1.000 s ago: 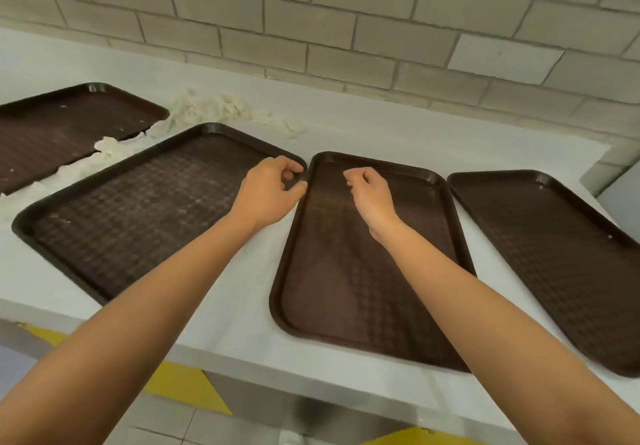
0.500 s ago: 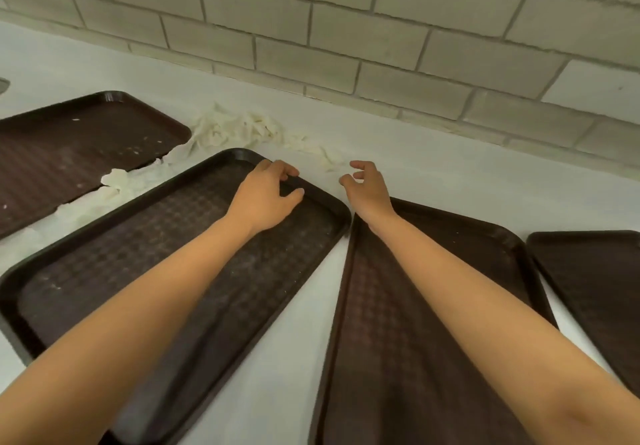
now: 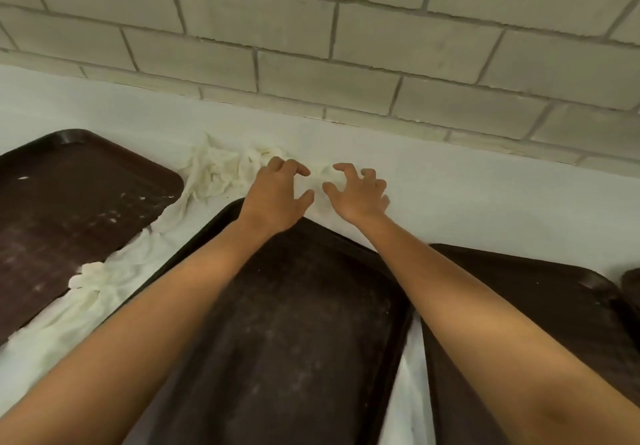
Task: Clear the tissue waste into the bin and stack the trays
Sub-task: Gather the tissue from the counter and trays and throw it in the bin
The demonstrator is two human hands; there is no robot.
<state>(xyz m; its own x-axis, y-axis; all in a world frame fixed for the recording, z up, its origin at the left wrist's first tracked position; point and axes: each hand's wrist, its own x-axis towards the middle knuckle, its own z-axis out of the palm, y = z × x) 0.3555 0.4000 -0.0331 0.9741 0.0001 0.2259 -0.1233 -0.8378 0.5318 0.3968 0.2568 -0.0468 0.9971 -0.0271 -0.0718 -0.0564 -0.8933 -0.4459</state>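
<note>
Several brown trays are laid on the white counter [image 3: 485,202]. Between the left tray [image 3: 69,202] and the middle tray [image 3: 304,323] the tissue waste [image 3: 214,170] is spread, up to near the wall [image 3: 346,46]. At its right end the left hand [image 3: 277,195] and the right hand [image 3: 360,191] are placed with bent fingers; whether tissue is gripped cannot be told. The right tray [image 3: 561,306] is seen partly hidden.

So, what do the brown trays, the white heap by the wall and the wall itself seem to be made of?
Trays: probably moulded hard plastic, dark brown and matte, with raised rounded rims.
White heap: thin soft paper tissue, judging by its crumpled, twisted folds.
Wall: pale painted blocks, perhaps concrete or brick, with recessed mortar joints.
</note>
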